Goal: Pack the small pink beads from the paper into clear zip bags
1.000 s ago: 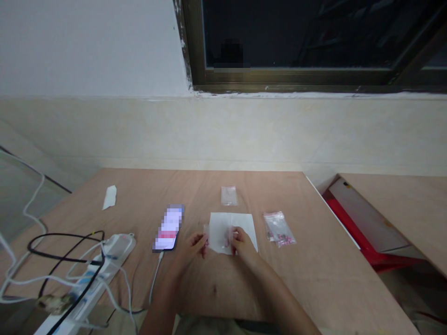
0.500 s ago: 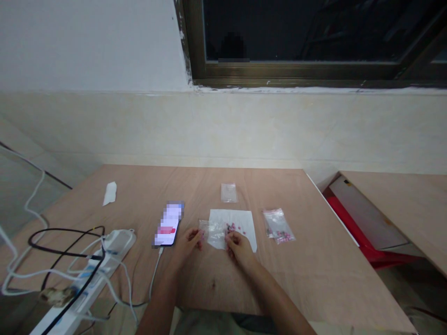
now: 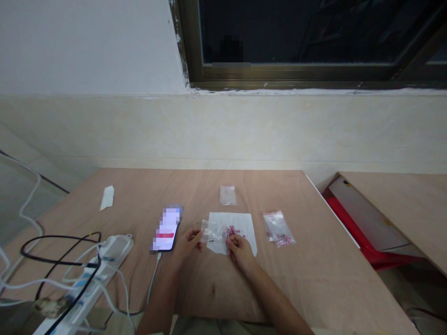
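Head camera looks down (left hand (image 3: 186, 244), right hand (image 3: 239, 251)).

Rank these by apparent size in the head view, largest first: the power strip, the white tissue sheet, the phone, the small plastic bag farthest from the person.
1. Power strip
2. White tissue sheet and phone: they look alike, so unranked.
3. Small plastic bag, though it lies farther from the camera.

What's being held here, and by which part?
A small clear plastic bag, pinched at its left edge by the left hand. Whether the right hand grips its other edge cannot be told.
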Demonstrator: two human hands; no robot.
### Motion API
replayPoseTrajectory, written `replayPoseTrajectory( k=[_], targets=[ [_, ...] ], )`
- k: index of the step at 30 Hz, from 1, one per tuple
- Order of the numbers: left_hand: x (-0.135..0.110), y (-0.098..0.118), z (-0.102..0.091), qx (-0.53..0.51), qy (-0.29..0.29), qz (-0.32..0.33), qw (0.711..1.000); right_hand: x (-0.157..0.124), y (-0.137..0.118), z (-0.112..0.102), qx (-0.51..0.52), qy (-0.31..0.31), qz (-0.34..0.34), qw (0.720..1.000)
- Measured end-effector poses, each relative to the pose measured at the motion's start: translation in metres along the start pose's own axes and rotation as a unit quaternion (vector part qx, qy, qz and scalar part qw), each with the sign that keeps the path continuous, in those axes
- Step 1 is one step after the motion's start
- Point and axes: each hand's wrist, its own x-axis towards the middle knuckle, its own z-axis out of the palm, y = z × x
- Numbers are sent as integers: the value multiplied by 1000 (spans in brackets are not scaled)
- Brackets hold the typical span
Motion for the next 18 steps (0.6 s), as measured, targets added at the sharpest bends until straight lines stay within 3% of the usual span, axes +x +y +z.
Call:
replayPoseTrajectory(
  k=[11,18],
  targets=[
    [-12,23,8,7,9,24,1000,-2,1,-1,-10,11,-7,1000],
    [-16,18,23,3,-53,27,998,1,7,0,-8,11,-14,1000]
  ],
)
